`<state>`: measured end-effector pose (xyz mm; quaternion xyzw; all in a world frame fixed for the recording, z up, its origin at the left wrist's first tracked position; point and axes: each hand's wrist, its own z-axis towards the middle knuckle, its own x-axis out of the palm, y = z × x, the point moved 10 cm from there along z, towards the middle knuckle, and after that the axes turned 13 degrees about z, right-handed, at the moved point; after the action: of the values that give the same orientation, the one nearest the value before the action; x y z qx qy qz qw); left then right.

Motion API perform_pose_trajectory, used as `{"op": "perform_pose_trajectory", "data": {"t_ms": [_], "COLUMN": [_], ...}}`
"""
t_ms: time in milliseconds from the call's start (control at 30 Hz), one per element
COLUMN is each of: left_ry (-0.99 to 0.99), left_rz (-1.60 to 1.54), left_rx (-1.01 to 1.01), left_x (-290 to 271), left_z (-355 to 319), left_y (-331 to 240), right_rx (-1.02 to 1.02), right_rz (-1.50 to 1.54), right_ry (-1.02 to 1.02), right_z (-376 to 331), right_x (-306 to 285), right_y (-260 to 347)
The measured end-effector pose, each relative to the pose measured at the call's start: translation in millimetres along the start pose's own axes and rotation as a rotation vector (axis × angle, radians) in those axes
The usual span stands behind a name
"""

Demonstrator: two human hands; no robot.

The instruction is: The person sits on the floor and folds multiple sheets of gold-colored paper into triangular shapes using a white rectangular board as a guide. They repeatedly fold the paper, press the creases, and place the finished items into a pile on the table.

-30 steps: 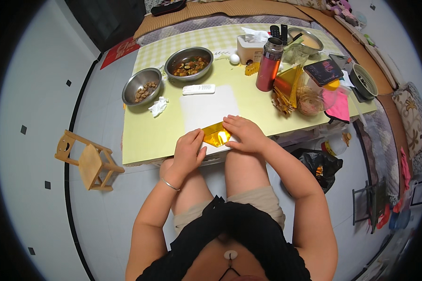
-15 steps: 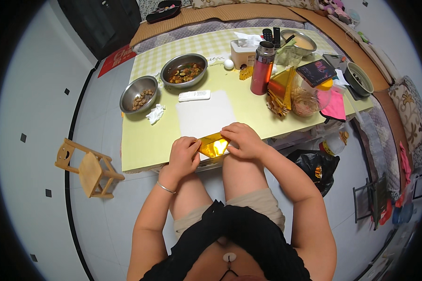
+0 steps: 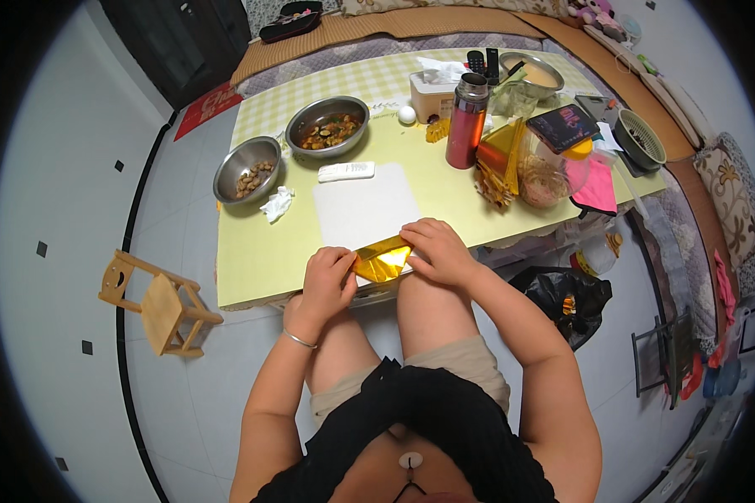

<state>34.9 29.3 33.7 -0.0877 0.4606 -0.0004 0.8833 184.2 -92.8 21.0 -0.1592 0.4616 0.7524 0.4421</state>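
Note:
A shiny gold foil sheet [image 3: 383,261] is stretched between my hands at the table's near edge, with a folded strip along its far side. My left hand [image 3: 330,278] pinches its left end, and my right hand [image 3: 439,251] grips the right end, thumb below and fingers above. Under the far side of the foil lies a white square sheet [image 3: 363,204]. A white remote control [image 3: 346,171] rests across that sheet's far edge. More folded gold pieces [image 3: 497,186] are heaped to the right, beside a stack of gold sheets [image 3: 503,147].
Two steel bowls stand at left, one with peanuts [image 3: 237,186], one with cooked food [image 3: 298,142]. A red thermos [image 3: 468,126], a clear round container [image 3: 544,186] and a tissue box [image 3: 432,96] stand right of the middle. A small wooden chair [image 3: 164,302] is on the floor at left.
My right hand's fingers have shifted slightly along the foil's far edge, and a flat folded strip now shows more plainly there. Both hands keep hold of the foil.

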Motion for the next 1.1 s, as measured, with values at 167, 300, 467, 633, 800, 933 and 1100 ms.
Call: {"op": "perform_pose_trajectory", "data": {"t_ms": [167,300,467,633,800,933,1100], "left_ry": [-0.083,-0.085,-0.033,-0.035,-0.108,-0.217,-0.312], "left_rz": [-0.086,-0.250,-0.439,-0.847,-1.100,-1.235,-1.370], "left_rx": [-0.145,-0.404,-0.589,-0.738,-0.992,-1.111,-1.049], "left_x": [2.2,17.3,35.5,50.4,51.4,51.7,38.7], "left_z": [1.0,-8.6,-14.5,-23.7,-35.6,-41.8,-36.4], "left_y": [18.5,52.9,74.3,87.8,94.4,95.8,89.9], "right_rx": [0.099,0.141,0.158,0.516,0.603,0.541,0.497], "right_rz": [0.109,0.228,0.232,0.578,1.110,1.134,1.139], "right_ry": [-0.001,-0.029,-0.089,-0.243,-0.488,-0.641,-0.655], "right_z": [2.5,8.5,9.3,0.3,3.0,5.1,4.8], "right_x": [-2.5,1.1,0.6,8.4,11.6,5.6,5.3], "right_y": [-14.4,-27.0,-38.9,-69.4,-67.2,-55.7,-48.9]}}
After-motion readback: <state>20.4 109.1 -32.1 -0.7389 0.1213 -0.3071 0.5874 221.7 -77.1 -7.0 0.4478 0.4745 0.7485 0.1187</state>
